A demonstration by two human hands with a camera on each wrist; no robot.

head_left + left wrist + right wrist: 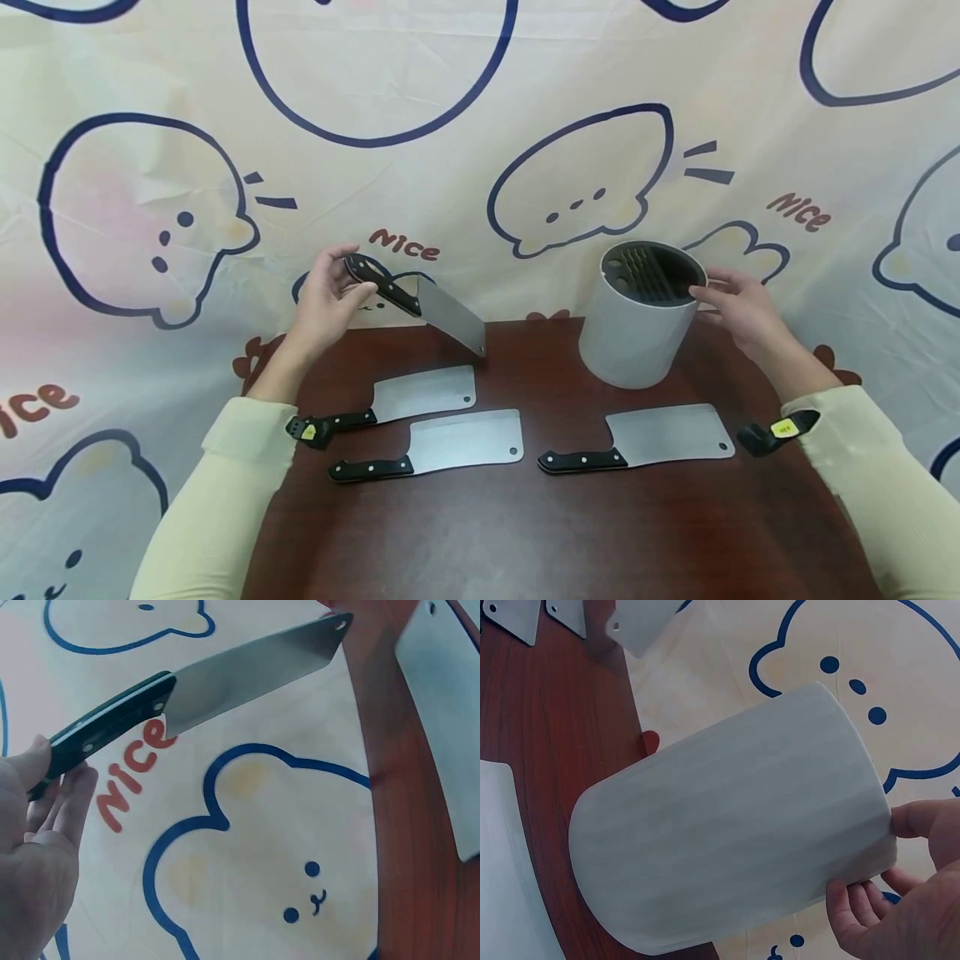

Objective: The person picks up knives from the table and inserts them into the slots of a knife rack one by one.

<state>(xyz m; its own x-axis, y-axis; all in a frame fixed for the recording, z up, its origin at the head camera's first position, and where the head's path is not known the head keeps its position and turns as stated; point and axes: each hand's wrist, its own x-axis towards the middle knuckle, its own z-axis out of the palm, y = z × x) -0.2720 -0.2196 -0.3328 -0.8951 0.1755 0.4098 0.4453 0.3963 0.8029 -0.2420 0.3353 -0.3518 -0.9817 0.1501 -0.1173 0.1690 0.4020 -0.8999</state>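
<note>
My left hand (322, 300) holds a cleaver (453, 317) by the rear of its black handle, thumb on one side and fingers on the other. Its blade slants down to the right over the table's back edge; whether the tip touches the table I cannot tell. At the right, my right hand (741, 312) grips the upper rim of a white cylindrical knife holder (630, 346), thumb at the rim and fingers around the outside. Dark slotted dividers show inside its mouth. In the right wrist view the holder (727, 825) hides its own opening.
On the brown table (480, 542), one cleaver (425, 393) lies under the left forearm, its handle partly behind the wrist camera. A second cleaver (465, 438) lies in front of it, a third cleaver (671, 437) before the holder. A printed cloth (420, 192) hangs behind.
</note>
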